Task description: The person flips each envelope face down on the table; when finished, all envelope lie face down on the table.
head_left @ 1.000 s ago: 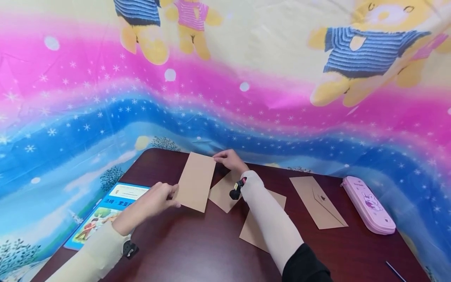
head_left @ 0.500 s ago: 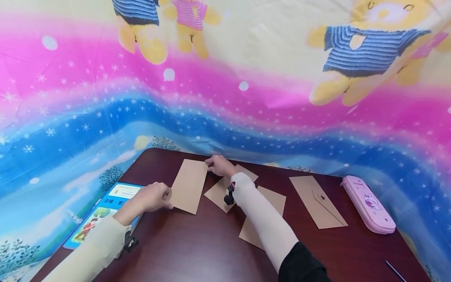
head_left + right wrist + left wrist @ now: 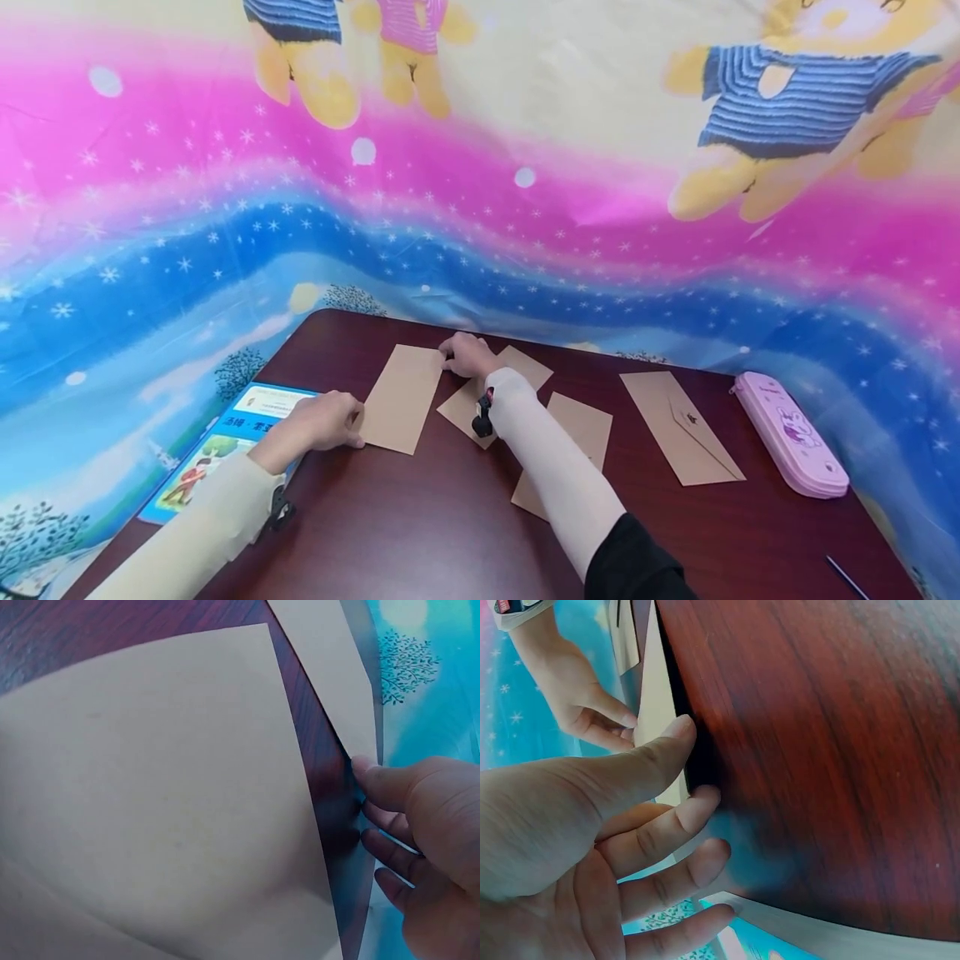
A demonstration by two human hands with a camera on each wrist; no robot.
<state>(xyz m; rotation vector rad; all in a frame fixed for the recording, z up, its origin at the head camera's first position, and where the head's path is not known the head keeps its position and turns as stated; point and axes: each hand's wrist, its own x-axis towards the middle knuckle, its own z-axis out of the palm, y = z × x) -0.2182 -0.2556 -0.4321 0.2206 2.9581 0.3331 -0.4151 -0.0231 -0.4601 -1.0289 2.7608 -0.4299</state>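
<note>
A plain brown envelope (image 3: pixel 401 400) lies low at the table's back left, at or just above the surface. My left hand (image 3: pixel 326 421) pinches its near left corner. In the left wrist view the thumb and index finger meet at the edge of the envelope (image 3: pixel 658 697), and the other fingers are loosely bent. My right hand (image 3: pixel 471 356) pinches the far right corner. The right wrist view has the thumb of the right hand (image 3: pixel 442 840) on the corner of the envelope (image 3: pixel 330 682). Another brown envelope (image 3: pixel 459 414) is partly under the right forearm.
More brown envelopes (image 3: pixel 581 421) lie right of it, partly covered by the right arm. A flapped envelope (image 3: pixel 682 429), a pink pencil case (image 3: pixel 791 437) and a thin pen-like stick (image 3: pixel 846 577) are further right. A blue picture book (image 3: pixel 217 458) lies under the left forearm.
Both hands have brought the envelope down and slightly left toward the tabletop. In the last half second it has hardly moved. The view has tilted a little.
</note>
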